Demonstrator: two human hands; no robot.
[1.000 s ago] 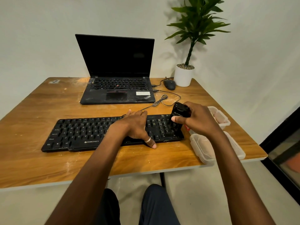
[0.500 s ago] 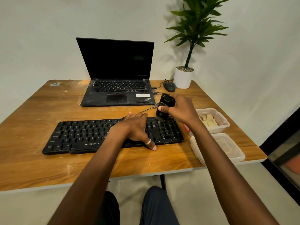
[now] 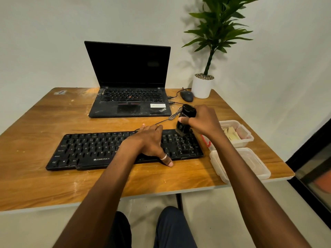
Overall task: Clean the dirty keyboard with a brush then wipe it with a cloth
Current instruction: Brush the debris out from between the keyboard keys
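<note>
My right hand (image 3: pixel 206 122) is clenched round the brush (image 3: pixel 185 120), bristles down on the far right corner of the keyboard (image 3: pixel 100 151), which sits mid-table (image 3: pixel 35 176) with plenty of bare wood to its left and front, though two plastic tubs (image 3: pixel 249 135) crowd its right end. My left hand (image 3: pixel 150 142) lies flat and open on the keys, holding nothing. One laptop (image 3: pixel 129 83), one mouse (image 3: pixel 186 96), one plant (image 3: pixel 203 85); compared with half a second ago the brush has barely shifted.

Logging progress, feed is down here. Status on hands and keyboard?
Right hand grips brush, bristles on keyboard top right. Left hand flat, steadying it. Nothing in the way.
</note>
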